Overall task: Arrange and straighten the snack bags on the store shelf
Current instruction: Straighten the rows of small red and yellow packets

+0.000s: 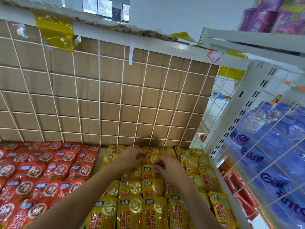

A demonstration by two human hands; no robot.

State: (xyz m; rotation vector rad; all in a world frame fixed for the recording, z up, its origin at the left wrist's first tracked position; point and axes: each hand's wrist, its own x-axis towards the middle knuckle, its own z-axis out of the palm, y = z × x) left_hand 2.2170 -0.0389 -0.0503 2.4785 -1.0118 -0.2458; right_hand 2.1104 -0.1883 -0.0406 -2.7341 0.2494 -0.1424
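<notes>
Resting left hand (130,156) and right hand (166,163) on yellow snack bags (149,187) beside red snack bags (49,171)

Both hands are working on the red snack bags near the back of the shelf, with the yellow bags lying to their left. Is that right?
Not quite. The head view shows the left hand and right hand on the yellow bags, near the back of the shelf by the wire grid. The red bags are the ones lying to their left, untouched.

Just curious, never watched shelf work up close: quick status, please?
Left hand and right hand both on the yellow snack bags, back rows. Grip unclear. Red snack bags untouched alongside. Nothing in the way.
</notes>
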